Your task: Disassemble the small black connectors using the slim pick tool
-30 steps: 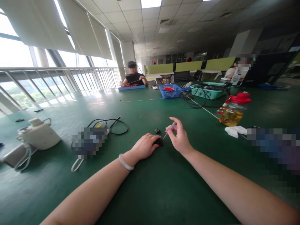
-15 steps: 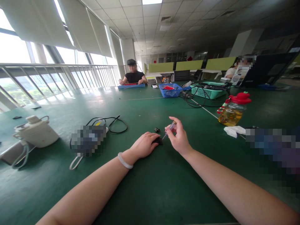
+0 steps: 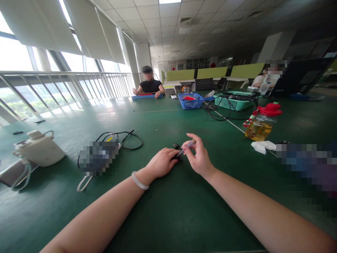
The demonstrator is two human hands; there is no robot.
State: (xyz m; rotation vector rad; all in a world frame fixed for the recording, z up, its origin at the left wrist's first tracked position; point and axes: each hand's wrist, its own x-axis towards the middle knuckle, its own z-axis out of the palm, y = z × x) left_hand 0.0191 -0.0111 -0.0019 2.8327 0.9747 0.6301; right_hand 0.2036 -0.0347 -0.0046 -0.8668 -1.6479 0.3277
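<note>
So the left hand [image 3: 162, 163] is lying palm-down with its fingers curling over a small black piece [image 3: 180, 158], thumb along the near side, and it's gripping that piece on the green table [image 3: 168, 211]. The right hand [image 3: 198, 156] is pinching a slim screwdriver-like tool [image 3: 189, 144] between thumb and fingers, and the shaft is slanting down left to the black piece (can't tell if the tip is actually touching). Some tiny dark bits [image 3: 176, 145] are sitting just beyond the piece. A pale bracelet [image 3: 140, 181] is circling the left wrist.

Further left, a blurred-out device [image 3: 98, 158] is lying near a looping black cable [image 3: 134, 144], and a whitish bottle [image 3: 42, 149] is standing beyond that. Over on the right, a red-lidded jar [image 3: 259, 128] is standing behind a crumpled white tissue [image 3: 260, 147]. On the far side, a blue basket [image 3: 191, 102] is sitting beside a green basket [image 3: 233, 102], and someone in a dark cap [image 3: 150, 85] is sitting at a blue tray [image 3: 147, 97].
</note>
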